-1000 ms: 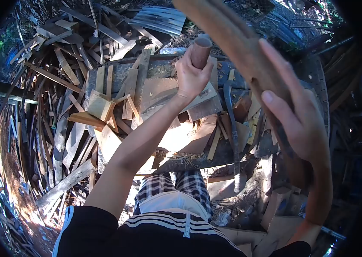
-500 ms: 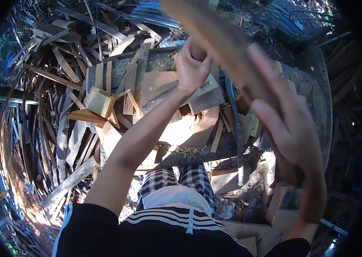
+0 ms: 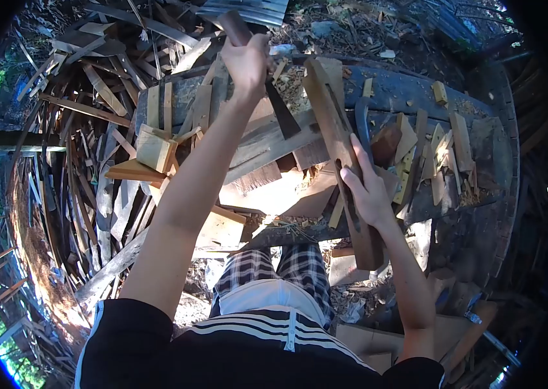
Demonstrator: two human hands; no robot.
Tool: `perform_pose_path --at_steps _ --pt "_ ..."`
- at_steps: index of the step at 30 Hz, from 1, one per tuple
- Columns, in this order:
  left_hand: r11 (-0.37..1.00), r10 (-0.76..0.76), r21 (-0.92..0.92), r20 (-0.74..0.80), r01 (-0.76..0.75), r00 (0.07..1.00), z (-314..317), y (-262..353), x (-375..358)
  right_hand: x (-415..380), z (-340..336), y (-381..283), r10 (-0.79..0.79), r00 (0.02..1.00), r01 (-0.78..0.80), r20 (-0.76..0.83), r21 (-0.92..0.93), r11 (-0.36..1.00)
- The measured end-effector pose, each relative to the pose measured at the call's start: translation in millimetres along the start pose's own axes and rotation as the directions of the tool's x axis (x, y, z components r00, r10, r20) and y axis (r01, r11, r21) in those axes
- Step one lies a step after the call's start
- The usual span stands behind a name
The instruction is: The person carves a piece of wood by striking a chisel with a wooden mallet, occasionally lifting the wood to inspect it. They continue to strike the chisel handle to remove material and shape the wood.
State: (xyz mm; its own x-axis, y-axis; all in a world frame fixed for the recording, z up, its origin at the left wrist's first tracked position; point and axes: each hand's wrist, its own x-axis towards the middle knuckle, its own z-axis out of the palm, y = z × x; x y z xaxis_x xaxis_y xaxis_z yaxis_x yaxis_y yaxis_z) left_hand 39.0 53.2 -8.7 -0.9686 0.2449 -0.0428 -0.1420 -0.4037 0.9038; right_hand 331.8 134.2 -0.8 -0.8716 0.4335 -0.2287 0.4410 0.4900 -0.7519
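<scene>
Head: left hand [image 3: 248,65] holds chisel [image 3: 282,111]; right hand [image 3: 373,200], slotted timber [image 3: 327,115].

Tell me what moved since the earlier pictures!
The right hand lowered the long wooden piece toward the workbench. The left hand went left and forward with its tool, whose dark blade now shows. Neither hand let go. The curved bar stayed put.

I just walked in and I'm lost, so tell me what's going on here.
A person is at a cluttered workbench, a hand on each of two things. The left hand grips a chisel-like tool, which points toward a grey board; whether it touches is hard to tell. The right hand holds a long wooden piece with openings cut in it. Wood scraps lie around on the workbench.
</scene>
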Motion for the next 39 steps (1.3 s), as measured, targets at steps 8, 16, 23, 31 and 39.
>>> perform_pose_path --at_steps 8,16,23,31,39 --pt "0.882 -0.427 -0.271 -0.118 0.385 0.896 -67.3 -48.8 47.4 -3.4 26.3 6.7 -0.015 0.998 0.021 -0.069 0.086 0.996" --pt "0.959 -0.266 -0.096 0.038 0.268 0.963 -50.7 -0.4 40.1 -4.5 38.4 19.2 -0.144 0.978 0.143 -0.148 -0.017 0.990" --pt "0.963 -0.263 -0.059 0.030 0.264 0.964 -32.2 8.1 17.7 -5.6 37.9 16.8 -0.082 0.988 0.084 -0.130 0.004 0.996" --pt "0.988 -0.149 -0.014 0.090 0.151 0.985 -32.7 11.9 8.7 -5.8 42.2 19.1 -0.117 0.980 0.118 -0.159 -0.002 0.993" --pt "0.991 -0.128 -0.009 0.098 0.130 0.987 -27.2 12.3 5.6 -5.5 42.1 19.1 -0.153 0.973 0.149 -0.170 -0.035 0.988"
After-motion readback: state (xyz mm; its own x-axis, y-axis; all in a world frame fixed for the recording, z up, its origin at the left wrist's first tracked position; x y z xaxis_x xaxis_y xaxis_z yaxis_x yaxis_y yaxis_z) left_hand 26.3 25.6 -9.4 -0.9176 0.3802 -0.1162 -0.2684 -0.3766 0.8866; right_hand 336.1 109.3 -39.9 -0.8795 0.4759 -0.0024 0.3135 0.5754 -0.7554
